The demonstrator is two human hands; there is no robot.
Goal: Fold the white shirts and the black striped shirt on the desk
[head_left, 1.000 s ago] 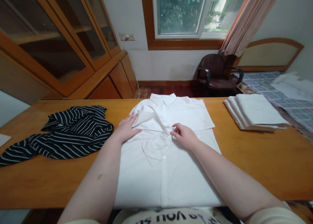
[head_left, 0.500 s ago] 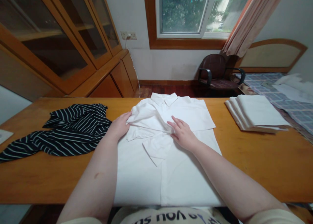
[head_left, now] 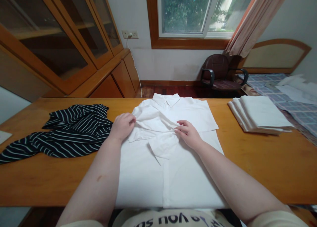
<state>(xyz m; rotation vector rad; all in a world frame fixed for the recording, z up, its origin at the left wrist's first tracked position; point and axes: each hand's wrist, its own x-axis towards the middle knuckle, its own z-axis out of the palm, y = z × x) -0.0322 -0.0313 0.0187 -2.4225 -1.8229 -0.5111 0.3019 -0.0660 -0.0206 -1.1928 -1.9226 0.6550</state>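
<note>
A white shirt (head_left: 141,177) lies front up across the middle of the table, its collar at the far edge. One sleeve is folded across the chest, with its cuff (head_left: 162,144) over the button placket. On the left side of the shirt, my left hand (head_left: 123,124) is closed on the sleeve's outer edge near the shoulder. My right hand (head_left: 188,134) pinches the sleeve's fabric near the middle of the chest, thumb and fingers close together. Some creases run through the cloth between my hands.
A black striped garment (head_left: 79,131) lies crumpled on the table's left part. Folded white cloths (head_left: 264,113) are stacked at the right. Behind the wooden table (head_left: 267,174) stand a brown armchair (head_left: 216,72) and a glass-fronted cabinet (head_left: 81,55).
My left hand has curled its fingers onto the sleeve's edge. My right hand has shifted slightly right and closed into a pinch, and the cuff has moved right with the fabric.
</note>
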